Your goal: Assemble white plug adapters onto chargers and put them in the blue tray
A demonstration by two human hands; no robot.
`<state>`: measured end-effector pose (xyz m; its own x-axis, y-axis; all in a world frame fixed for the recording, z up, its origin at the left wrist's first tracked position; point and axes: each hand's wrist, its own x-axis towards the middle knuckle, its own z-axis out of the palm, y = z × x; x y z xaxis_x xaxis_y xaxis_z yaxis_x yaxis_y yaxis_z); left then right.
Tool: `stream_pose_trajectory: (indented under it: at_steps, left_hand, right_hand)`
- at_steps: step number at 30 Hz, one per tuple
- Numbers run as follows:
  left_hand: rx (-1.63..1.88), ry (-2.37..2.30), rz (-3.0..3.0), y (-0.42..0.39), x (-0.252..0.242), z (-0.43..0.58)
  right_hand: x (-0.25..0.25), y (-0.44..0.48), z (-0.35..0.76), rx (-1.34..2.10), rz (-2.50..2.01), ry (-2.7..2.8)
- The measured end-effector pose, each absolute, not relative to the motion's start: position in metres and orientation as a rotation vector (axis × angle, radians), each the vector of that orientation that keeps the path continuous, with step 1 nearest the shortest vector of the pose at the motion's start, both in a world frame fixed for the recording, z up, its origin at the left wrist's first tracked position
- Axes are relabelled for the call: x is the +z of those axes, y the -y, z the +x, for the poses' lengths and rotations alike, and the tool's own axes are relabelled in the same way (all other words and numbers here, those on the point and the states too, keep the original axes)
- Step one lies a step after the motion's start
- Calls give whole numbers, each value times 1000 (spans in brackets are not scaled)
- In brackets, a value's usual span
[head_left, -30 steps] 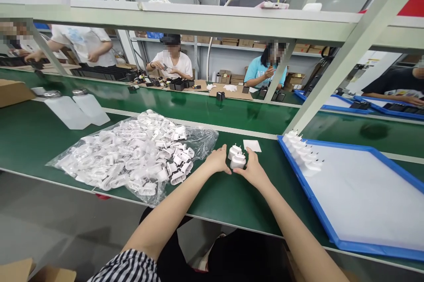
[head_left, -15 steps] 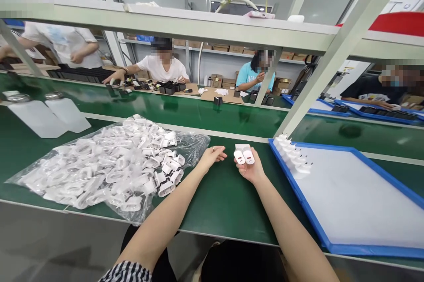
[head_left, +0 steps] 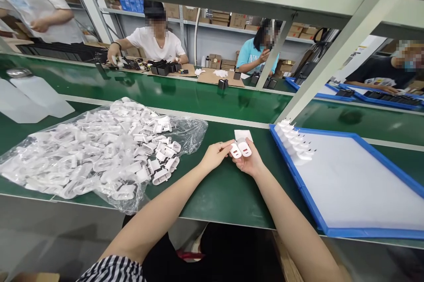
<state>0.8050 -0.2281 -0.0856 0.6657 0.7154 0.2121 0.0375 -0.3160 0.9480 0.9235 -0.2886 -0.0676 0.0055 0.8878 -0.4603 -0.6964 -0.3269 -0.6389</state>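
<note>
Side by side above the green bench are two white USB chargers, a left one (head_left: 235, 151) and a right one (head_left: 244, 149), their port ends toward me. My right hand (head_left: 251, 162) is closed around them from below and the right. From the left, my left hand (head_left: 215, 155) pinches the left charger's side with its fingertips. A small white piece (head_left: 243, 134) shows just behind the chargers; I cannot make out what it is. To the left lies a clear plastic bag (head_left: 190, 129) with many white plastic charger housings (head_left: 126, 141) spilling from its open end.
On the right, a blue-rimmed tray (head_left: 298, 185) holds a row of white plug chargers (head_left: 294, 143) along its left edge. White bottles (head_left: 39, 99) stand at the far left. A slanted post (head_left: 331, 57) rises behind the tray. Several people work across the bench.
My left hand has moved right and now touches the left charger; before, it was apart from it. The view has tilted down. My right hand still holds both chargers.
</note>
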Motion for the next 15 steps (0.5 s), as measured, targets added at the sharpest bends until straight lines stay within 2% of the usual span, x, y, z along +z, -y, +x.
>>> stream_pose_trajectory:
  at_steps: [9,12,15]
  left_hand:
    - [757,-620,1855,236,-83,807]
    - [769,-598,1778,236,-80,806]
    - [814,-609,1733,235,-76,802]
  right_hand:
    - [-63,290,918,1565,-1069,292]
    - [-47,308,918,1399,-1036,375]
    - [-27,349,936,1064,-1007,487]
